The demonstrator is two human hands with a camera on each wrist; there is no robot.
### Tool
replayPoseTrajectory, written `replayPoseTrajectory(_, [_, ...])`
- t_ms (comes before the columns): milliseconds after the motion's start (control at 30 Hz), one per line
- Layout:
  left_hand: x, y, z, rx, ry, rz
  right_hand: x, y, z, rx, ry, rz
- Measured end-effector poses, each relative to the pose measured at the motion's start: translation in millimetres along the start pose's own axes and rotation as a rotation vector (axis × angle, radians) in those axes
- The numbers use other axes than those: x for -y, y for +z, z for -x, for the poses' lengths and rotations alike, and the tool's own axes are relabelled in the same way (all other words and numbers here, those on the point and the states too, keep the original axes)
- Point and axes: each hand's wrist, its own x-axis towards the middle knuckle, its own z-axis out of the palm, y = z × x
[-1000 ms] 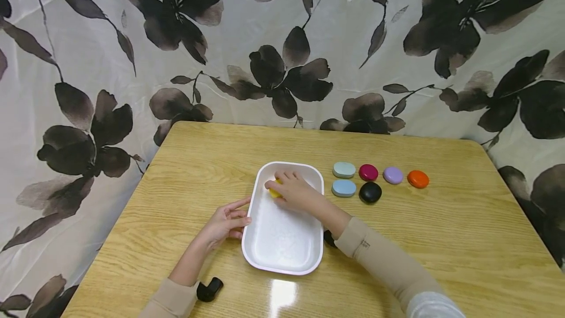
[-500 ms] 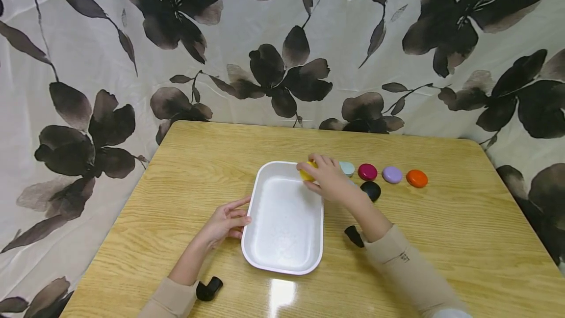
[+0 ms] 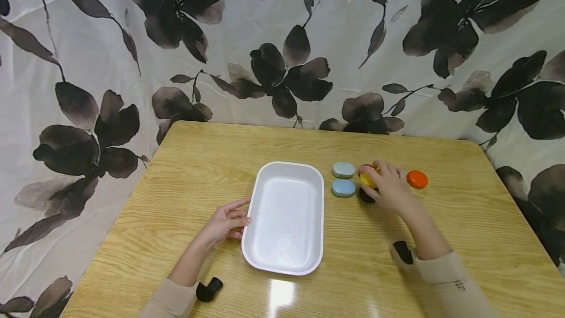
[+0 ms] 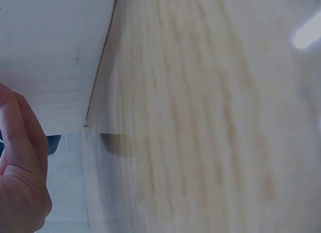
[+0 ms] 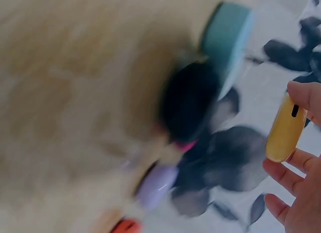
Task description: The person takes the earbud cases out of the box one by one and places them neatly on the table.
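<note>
My left hand (image 3: 225, 225) holds the left side of a white rectangular tray (image 3: 282, 268), its thumb at the rim and the other fingers against the outer wall. In the left wrist view, the fingers (image 4: 20, 137) lie against that wall. My right hand (image 3: 390, 188) pinches a yellow rounded case (image 3: 370, 178) between thumb and fingers, above the row of coloured pieces. A small dark slot shows on the edge of this case (image 5: 285, 130) in the right wrist view. Under the hand, a black round piece (image 3: 365, 195) is partly covered.
Right of the tray lie a pale green oval piece (image 3: 343, 170) and a light blue oval piece (image 3: 343, 188). An orange round piece (image 3: 417, 179) sits farther right. A lilac piece (image 5: 158, 185) shows in the right wrist view. A floral cloth (image 3: 282, 38) hangs behind the table (image 3: 212, 161).
My right hand has lifted the yellow case out of the tray and carried it right, over the coloured pieces. The left hand and the tray have stayed in place.
</note>
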Motion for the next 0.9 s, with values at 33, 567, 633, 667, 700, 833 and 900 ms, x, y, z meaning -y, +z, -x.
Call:
replayPoseTrajectory(33, [0.2,0.1,-0.1,0.000,0.000,0.001,-5.4,0.4,3.9,0.021,0.025,0.004])
replayPoseTrajectory(567, [0.9,0.5,-1.0,0.010,0.005,0.004,-56.6,17.9,32.4,0.227,0.158,0.015])
replayPoseTrajectory(633, [0.4,0.2,-1.1,0.011,0.006,0.004,-58.4,19.0,32.3,0.249,0.165,0.010])
replayPoseTrajectory(667, [0.2,0.1,-1.1,0.012,0.005,0.004,-59.1,19.5,32.3,0.259,0.170,0.008])
replayPoseTrajectory(700, [0.0,0.0,-1.2,0.012,0.005,0.005,-59.6,19.9,32.3,0.267,0.175,0.001])
replayPoseTrajectory(833, [-0.9,-0.6,-1.4,0.014,0.001,0.007,-60.6,20.6,32.6,0.265,0.188,-0.032])
replayPoseTrajectory(900, [-1.5,-1.0,-1.1,0.016,0.001,0.007,-60.8,20.9,32.3,0.256,0.188,-0.039])
